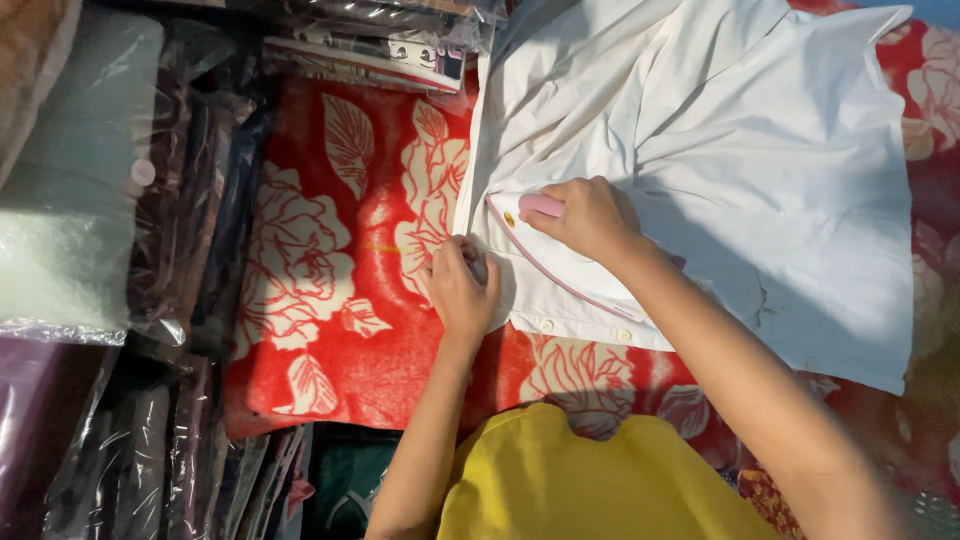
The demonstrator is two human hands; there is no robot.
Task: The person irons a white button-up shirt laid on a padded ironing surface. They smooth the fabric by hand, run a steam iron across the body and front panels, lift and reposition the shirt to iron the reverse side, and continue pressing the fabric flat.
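Two hands: ironing a white shirt (760, 170) on a red floral blanket (330, 290).
Right hand (590, 215): fingers wrapped around the iron (530, 215).
Left hand (460, 285): fingers pressed together, pinning the shirt's buttoned edge.
Next: likely a slow, steady glide along it.

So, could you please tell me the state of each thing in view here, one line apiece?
White button-up shirt: spread flat on the blanket, button edge toward the person.
White and pink iron: resting on the shirt, gripped by the right hand.
Left hand: pressing down the shirt's edge.
Red floral blanket: laid out flat under the shirt.
Plastic-wrapped fabric bundles: stacked, sealed.
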